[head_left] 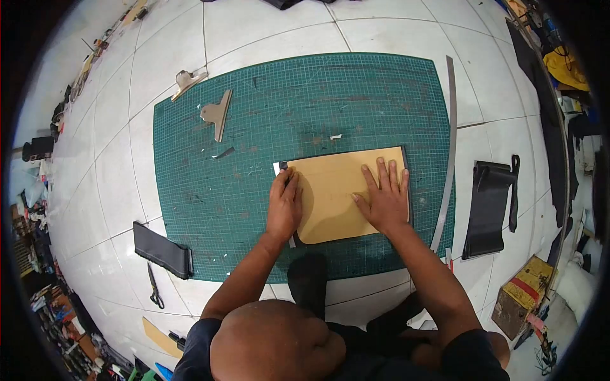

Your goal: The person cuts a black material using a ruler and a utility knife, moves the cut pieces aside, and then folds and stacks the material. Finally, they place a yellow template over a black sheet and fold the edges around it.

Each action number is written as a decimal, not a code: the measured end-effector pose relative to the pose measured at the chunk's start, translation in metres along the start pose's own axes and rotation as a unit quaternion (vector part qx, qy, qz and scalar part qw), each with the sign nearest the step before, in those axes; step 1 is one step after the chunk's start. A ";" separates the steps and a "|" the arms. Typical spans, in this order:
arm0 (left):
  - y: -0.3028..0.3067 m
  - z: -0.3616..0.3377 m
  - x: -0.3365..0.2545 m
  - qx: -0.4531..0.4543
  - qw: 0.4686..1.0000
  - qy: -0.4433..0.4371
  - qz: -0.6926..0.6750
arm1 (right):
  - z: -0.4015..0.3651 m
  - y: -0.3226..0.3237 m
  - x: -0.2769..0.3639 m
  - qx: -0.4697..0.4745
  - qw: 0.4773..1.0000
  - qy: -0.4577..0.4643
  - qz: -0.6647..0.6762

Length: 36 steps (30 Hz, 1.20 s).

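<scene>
A tan cardboard template (330,184) lies on a dark sheet whose black edge (406,184) shows around it, on a green cutting mat (254,127). My right hand (381,198) presses flat on the template's right half, fingers spread. At the template's left edge, my left hand (283,204) is curled around a small dark tool (284,167) whose tip sits by the top left corner. A white scrap (276,169) lies beside that tip.
Two metal bulldog clips (216,114) (187,81) lie at the mat's upper left. A long metal strip (452,127) runs along its right edge. Black folded pieces lie left (162,251) and right (488,206); scissors (154,289) and a box (524,295) rest on the tiled floor.
</scene>
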<state>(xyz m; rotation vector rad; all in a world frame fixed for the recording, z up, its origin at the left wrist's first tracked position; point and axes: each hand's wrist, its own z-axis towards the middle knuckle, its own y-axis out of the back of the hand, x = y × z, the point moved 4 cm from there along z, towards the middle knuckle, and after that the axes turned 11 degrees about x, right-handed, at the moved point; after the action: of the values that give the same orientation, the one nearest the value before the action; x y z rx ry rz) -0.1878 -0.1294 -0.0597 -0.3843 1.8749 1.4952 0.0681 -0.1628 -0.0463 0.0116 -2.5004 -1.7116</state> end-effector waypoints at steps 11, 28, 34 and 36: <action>0.000 0.005 -0.005 -0.009 0.998 -0.032 0.053 | 0.001 0.000 -0.004 -0.024 1.000 0.011 0.017; -0.001 0.003 -0.003 -0.026 0.994 -0.056 0.087 | 0.001 -0.010 -0.005 -0.013 1.000 0.009 0.022; -0.002 0.004 -0.002 -0.031 0.994 -0.063 0.078 | 0.000 -0.008 -0.003 -0.010 1.000 0.001 0.012; -0.002 0.002 -0.003 -0.029 0.994 -0.063 0.082 | 0.000 -0.009 -0.003 -0.020 1.000 0.004 0.020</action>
<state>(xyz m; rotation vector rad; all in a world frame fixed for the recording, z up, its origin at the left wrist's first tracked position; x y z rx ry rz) -0.1835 -0.1290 -0.0596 -0.1603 1.8012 1.6460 0.0702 -0.1662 -0.0547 -0.0350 -2.4432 -1.7418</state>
